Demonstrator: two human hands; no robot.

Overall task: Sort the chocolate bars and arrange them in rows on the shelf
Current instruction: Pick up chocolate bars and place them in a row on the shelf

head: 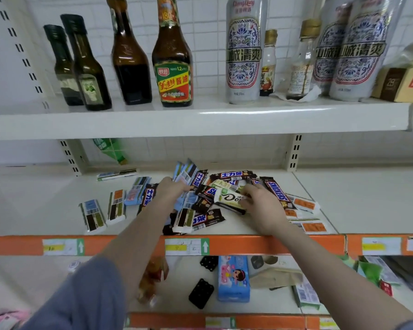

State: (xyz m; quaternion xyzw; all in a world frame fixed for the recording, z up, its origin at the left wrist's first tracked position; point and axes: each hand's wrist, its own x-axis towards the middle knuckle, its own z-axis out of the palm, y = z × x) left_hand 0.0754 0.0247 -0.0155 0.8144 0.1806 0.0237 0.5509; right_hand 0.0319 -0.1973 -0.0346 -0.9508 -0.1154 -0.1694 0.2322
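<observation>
You are reaching both hands into the loose heap of foil-wrapped chocolate bars [215, 194] lying mid-shelf. Your right hand [264, 206] is pinching a pale cream Dove bar [229, 200] at its near end, fingers curled round it. Your left hand [171, 188] is closing on blue-and-white wrapped bars [185, 172] at the heap's back edge; how firmly, you cannot tell. These bars are probably handling light and stiff, with slick wrappers that slide over one another, so holding them across the width is looking safer than by the crimped ends. The white metal shelf [260, 225] with its orange price strip [260, 244] is looking smooth, and several bars are lying flat to the left [116, 206] and right [305, 204].
</observation>
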